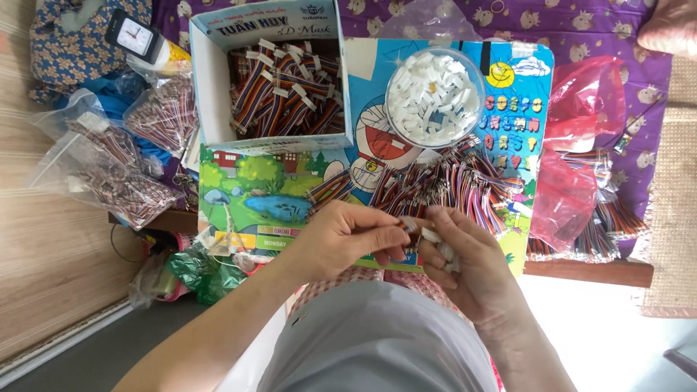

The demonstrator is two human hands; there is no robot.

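My left hand (348, 236) pinches the metal-tipped end of a multicoloured ribbon cable (411, 224) between thumb and fingers. My right hand (457, 250) meets it at the fingertips and holds small white plastic connectors (441, 247) in its palm and fingers. Both hands hover over the near edge of a colourful cartoon board (276, 196). Just beyond them lies a heap of loose ribbon cables (450, 181) with bare metal ends.
A round clear tub of white connectors (434, 96) sits behind the heap. A cardboard box (210, 87) at back left holds finished cables with white plugs. Clear bags of cables (109, 167) lie left, red plastic bags (573, 145) and more cables right.
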